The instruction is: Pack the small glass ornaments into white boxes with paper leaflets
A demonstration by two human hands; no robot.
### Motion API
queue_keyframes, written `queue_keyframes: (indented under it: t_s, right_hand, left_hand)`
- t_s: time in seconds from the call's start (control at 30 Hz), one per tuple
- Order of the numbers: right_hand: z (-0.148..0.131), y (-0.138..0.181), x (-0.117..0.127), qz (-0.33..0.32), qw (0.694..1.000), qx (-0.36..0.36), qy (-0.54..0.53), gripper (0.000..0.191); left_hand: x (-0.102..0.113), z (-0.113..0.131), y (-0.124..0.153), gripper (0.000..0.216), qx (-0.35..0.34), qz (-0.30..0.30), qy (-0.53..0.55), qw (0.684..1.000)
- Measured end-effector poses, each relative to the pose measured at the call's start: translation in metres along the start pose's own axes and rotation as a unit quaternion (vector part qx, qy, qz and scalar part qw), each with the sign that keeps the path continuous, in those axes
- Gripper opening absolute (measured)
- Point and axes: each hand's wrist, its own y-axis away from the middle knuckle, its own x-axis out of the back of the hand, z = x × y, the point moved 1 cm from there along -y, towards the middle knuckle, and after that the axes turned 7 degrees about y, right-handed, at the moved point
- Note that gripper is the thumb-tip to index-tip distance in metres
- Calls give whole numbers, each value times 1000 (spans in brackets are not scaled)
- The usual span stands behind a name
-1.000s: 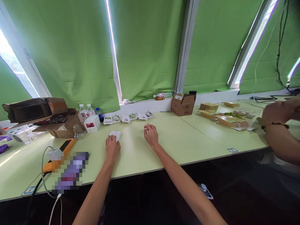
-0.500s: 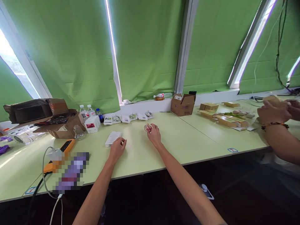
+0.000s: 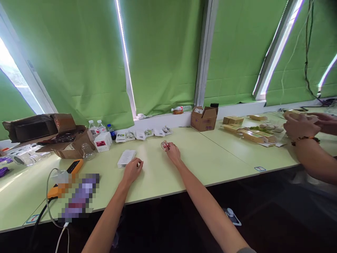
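Pinching a round, shiny-rimmed trinket [image 3: 165, 146], right hand [image 3: 173, 154] nearly closed, left hand [image 3: 133, 170] empty, half-curled, beside a boxy white carton [image 3: 126, 158].

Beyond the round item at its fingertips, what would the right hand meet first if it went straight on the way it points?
The right hand would probably meet the rightmost white packet in the row ahead, though depth is unclear.

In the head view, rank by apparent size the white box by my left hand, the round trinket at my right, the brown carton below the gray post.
Brown carton
White box
Round trinket, partly covered
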Motion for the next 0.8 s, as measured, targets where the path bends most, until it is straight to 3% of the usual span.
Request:
queue_keyframes:
  t_s: [0.2, 0.33, 0.5, 0.6, 0.7, 0.8]
  right_hand:
    - [-2, 1, -3, -10, 997, 62, -43, 26]
    - [-6, 0, -11, -31, 987, 121, -101, 30]
    - [-14, 5, -19, -81, 954, 200, -206, 35]
    - [-22, 13, -19, -116, 931, 244, -245, 33]
    - [-28, 21, -17, -144, 911, 280, -266, 33]
    - [-27, 21, -17, -134, 925, 249, -254, 38]
  left_hand:
    - [-5, -1, -1, 28, 14, 13, 76, 997]
    - [-9, -1, -10, 27, 82, 9, 156, 984]
    - [-16, 2, -32, 49, 136, -1, 196, 971]
    - [-21, 6, -42, 60, 133, -13, 228, 964]
    - [-24, 9, -44, 56, 112, -23, 259, 959]
    - [-25, 8, -41, 50, 110, -38, 274, 955]
